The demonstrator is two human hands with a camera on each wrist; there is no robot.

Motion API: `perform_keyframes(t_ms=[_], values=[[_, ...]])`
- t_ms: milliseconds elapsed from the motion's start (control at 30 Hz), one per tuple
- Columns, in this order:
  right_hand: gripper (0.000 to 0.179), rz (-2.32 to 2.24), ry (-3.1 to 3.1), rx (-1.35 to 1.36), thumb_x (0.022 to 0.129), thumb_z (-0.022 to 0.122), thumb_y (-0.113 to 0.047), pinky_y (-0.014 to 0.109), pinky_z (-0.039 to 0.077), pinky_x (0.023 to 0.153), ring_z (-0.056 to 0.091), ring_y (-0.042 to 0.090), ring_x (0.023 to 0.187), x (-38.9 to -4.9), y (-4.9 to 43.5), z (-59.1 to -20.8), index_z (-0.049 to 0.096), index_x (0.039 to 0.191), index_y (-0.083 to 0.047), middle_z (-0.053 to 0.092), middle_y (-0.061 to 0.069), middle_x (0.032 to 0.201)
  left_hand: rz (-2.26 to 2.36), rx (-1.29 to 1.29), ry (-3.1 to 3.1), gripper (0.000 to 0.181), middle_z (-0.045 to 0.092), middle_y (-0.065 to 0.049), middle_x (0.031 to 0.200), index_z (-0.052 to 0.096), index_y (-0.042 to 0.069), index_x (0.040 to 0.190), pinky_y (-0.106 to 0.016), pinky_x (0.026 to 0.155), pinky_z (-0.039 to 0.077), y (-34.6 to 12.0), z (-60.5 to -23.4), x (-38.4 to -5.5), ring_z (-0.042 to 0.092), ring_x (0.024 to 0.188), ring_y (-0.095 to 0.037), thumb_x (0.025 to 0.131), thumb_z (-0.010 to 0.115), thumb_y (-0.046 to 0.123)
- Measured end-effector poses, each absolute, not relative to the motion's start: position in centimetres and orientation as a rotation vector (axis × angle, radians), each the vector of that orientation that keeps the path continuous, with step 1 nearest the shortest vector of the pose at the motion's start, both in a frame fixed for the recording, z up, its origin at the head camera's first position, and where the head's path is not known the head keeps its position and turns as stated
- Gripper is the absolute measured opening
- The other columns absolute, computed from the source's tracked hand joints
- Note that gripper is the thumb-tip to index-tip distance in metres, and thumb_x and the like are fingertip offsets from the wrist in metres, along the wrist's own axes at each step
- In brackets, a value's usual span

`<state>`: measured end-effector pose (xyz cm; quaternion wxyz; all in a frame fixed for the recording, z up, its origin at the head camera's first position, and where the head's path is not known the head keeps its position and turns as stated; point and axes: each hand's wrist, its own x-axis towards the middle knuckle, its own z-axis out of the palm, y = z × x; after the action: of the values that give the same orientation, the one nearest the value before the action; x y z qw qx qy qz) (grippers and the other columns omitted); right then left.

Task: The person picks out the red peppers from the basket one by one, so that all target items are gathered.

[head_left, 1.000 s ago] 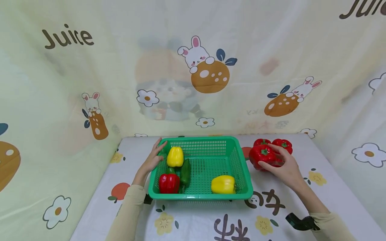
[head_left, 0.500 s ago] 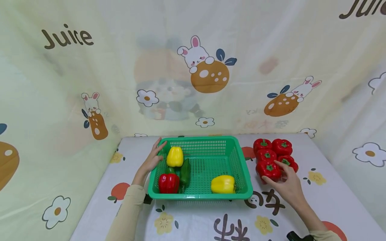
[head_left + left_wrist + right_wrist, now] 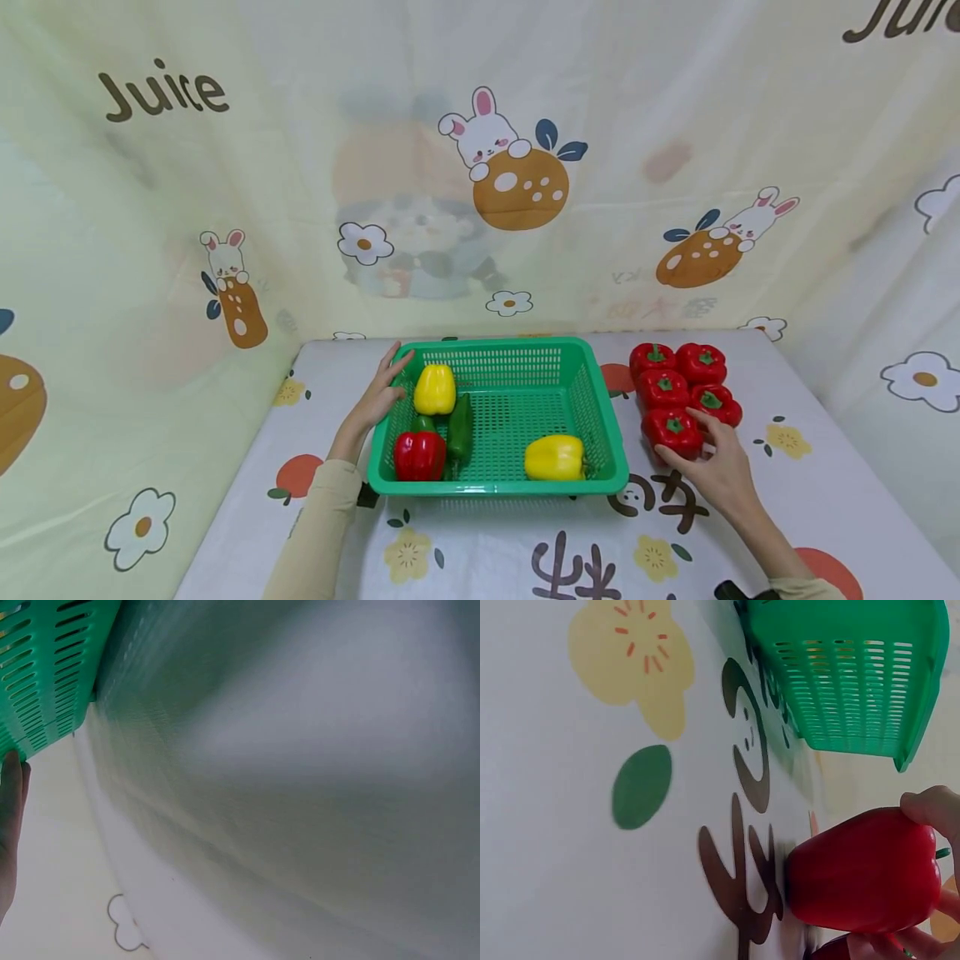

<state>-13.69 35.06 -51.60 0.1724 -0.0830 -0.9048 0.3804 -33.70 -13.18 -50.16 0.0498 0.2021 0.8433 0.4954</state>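
A green mesh basket (image 3: 495, 488) stands mid-table. It holds two yellow peppers (image 3: 435, 389) (image 3: 555, 457), a green pepper (image 3: 460, 427) and a red pepper (image 3: 420, 455). My left hand (image 3: 390, 379) rests with straight fingers against the basket's left rim; one fingertip (image 3: 11, 825) shows beside the basket wall (image 3: 45, 675). To the right of the basket lie several red peppers (image 3: 702, 362) in a tight group. My right hand (image 3: 686, 437) grips the nearest red pepper (image 3: 667, 425), which sits on the cloth at the group's front. In the right wrist view my fingers (image 3: 930, 810) curl round that pepper (image 3: 862, 874).
The table wears a white printed cloth (image 3: 570, 558). Cartoon-print curtains (image 3: 480, 167) close in the back and both sides. The basket's corner (image 3: 847, 682) shows near the held pepper in the right wrist view.
My right hand has brought the red pepper from the back of the group toward me and set it down at the group's front. The left hand has stayed put.
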Motion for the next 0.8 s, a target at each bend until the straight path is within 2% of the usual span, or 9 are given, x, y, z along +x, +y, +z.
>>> perform_keyframes(t_ms=[267, 500, 800], values=[[0.081, 1.076, -2.563, -0.233, 0.078, 0.082, -0.021, 0.064, 0.05, 0.083, 0.039, 0.048, 0.12, -13.7, 35.2, -51.7, 0.04, 0.142, 0.003, 0.04, 0.03, 0.135, 1.511, 0.611, 2.574, 0.078, 0.0, -0.008, 0.166, 0.033, 0.005, 0.153, -0.067, 0.112, 0.008, -13.2, -50.2, -33.6, -0.002, 0.15, -0.035, 0.077, 0.05, -0.006], [0.078, 1.021, -2.539, -0.202, 0.078, 0.082, -0.022, 0.058, 0.052, 0.08, 0.044, 0.045, 0.116, -14.1, 35.3, -51.0, 0.042, 0.141, 0.003, 0.043, 0.028, 0.132, 1.509, 0.602, 2.574, 0.077, 0.001, -0.012, 0.165, 0.034, 0.004, 0.153, -0.067, 0.112, 0.008, -13.3, -50.3, -33.5, -0.001, 0.15, -0.035, 0.078, 0.05, -0.006], [0.072, 1.006, -2.484, -0.15, 0.084, 0.077, -0.023, 0.063, 0.05, 0.082, 0.045, 0.045, 0.119, -15.2, 34.7, -48.6, 0.043, 0.142, 0.002, 0.045, 0.027, 0.135, 1.534, 0.622, 2.55, 0.075, 0.0, -0.01, 0.165, 0.034, 0.004, 0.153, -0.068, 0.112, 0.006, -13.1, -50.3, -33.6, -0.002, 0.15, -0.036, 0.079, 0.049, -0.007]])
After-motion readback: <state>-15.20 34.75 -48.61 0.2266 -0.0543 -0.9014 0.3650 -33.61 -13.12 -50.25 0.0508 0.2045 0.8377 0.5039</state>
